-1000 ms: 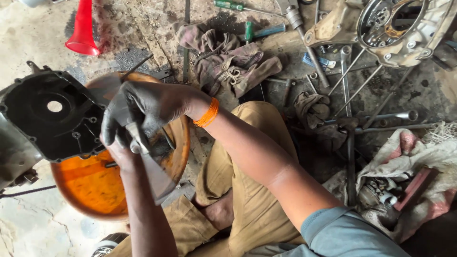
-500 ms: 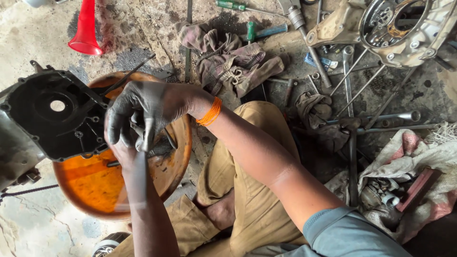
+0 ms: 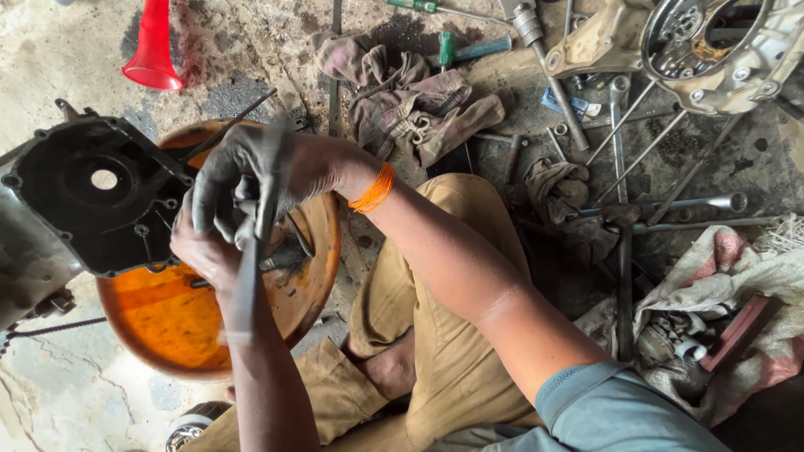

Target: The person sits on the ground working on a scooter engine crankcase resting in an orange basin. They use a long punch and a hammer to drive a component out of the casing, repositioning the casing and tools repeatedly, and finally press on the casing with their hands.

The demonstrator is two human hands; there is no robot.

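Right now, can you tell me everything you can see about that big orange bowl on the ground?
The orange bowl is a wide, round basin, plastic by the look of it, sitting on the stained concrete floor. Its inside is grimy and wet, with brownish dirt over the orange. A black engine cover overlaps its upper left rim. Over it, the right hand and left hand, both oily, hold a blurred dark tool. A thin rod crosses its top edge.

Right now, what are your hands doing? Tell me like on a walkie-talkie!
Both hands over the orange basin. Right hand and left hand grip a long grey tool, blurred. Black engine cover close beside.
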